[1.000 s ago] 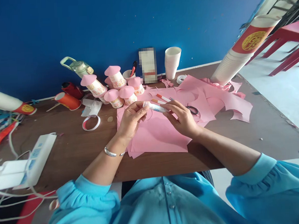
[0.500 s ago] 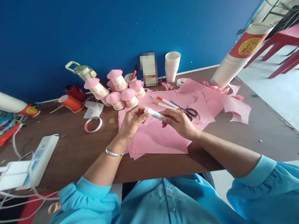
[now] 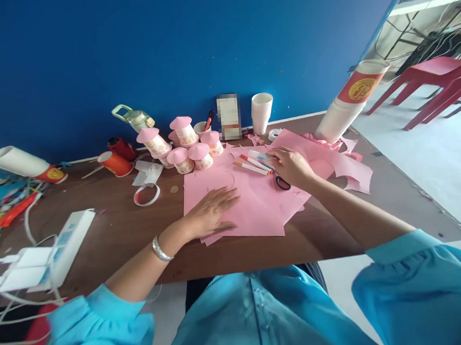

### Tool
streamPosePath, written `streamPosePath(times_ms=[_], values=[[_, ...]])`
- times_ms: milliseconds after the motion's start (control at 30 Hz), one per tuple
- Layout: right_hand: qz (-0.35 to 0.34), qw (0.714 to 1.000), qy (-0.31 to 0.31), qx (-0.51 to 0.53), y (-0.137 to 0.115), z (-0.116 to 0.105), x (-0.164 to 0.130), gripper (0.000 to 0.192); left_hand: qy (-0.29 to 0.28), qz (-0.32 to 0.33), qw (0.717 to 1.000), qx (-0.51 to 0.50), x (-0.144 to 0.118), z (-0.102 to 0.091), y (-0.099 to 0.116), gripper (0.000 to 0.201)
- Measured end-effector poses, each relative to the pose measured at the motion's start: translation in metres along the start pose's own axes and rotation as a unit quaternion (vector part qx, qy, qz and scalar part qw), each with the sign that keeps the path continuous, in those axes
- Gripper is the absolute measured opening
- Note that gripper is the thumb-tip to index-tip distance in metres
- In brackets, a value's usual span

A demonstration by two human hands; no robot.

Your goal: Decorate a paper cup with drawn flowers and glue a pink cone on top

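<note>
My left hand lies spread, palm down, over the pink paper sheets, fingers pointing right. My right hand is closed on the end of a white glue stick with a blue label, low over the paper. Under and beside it are a red-capped white marker, an orange-capped marker and scissors. Only a black handle loop of the scissors shows clearly; my right hand hides part of them. A faint curved line shows on the top sheet near my left fingertips.
Several small cups with pink cone roofs stand at the back. Behind them is a bottle. White cups and a tall cup stack stand right. Left are a tape roll, orange cup and power strip.
My left hand has let go of the glue stick and moved down, opening flat over the paper. My right hand has carried the glue stick right and back, beside the markers.
</note>
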State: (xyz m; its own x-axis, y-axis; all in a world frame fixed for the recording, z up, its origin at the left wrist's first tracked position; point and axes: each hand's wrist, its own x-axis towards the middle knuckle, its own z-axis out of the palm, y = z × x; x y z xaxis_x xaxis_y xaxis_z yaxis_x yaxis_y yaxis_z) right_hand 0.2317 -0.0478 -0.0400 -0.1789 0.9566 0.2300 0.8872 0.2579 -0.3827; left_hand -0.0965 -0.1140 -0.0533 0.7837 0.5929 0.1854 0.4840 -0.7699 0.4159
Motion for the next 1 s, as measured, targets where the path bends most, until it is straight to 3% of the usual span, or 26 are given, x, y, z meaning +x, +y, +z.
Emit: streamPosePath(times_ms=[133,300,400,467,533,600,800,1000], values=[[0.031,0.998,-0.025,-0.058,0.022,-0.002,0.013,0.035,-0.067,-0.045,0.992,0.102,-0.036,-0.006,-0.015,0.082],[0.020,0.996,-0.010,-0.086,0.022,0.002,0.003,0.042,-0.060,-0.102,0.985,0.123,-0.061,-0.008,-0.025,0.080],[-0.088,0.990,0.038,-0.102,0.003,0.006,-0.018,0.039,-0.043,-0.117,0.984,0.125,-0.068,-0.008,-0.025,0.075],[-0.174,0.979,0.006,-0.110,-0.015,0.011,-0.035,0.033,-0.034,-0.118,0.985,0.125,-0.069,-0.009,-0.024,0.073],[-0.237,0.962,-0.045,-0.129,-0.033,0.017,-0.051,0.027,-0.025,-0.120,0.985,0.124,-0.070,-0.012,-0.024,0.071],[-0.258,0.952,-0.078,-0.148,-0.048,0.022,-0.062,0.026,-0.019,-0.127,0.984,0.126,-0.069,-0.018,-0.023,0.065],[-0.242,0.947,-0.103,-0.183,-0.069,0.027,-0.059,0.030,0.018,-0.160,0.976,0.148,-0.054,-0.033,-0.013,0.045],[-0.236,0.952,-0.110,-0.159,-0.079,0.031,-0.054,0.031,0.050,-0.166,0.975,0.143,-0.022,-0.024,-0.004,0.042]])
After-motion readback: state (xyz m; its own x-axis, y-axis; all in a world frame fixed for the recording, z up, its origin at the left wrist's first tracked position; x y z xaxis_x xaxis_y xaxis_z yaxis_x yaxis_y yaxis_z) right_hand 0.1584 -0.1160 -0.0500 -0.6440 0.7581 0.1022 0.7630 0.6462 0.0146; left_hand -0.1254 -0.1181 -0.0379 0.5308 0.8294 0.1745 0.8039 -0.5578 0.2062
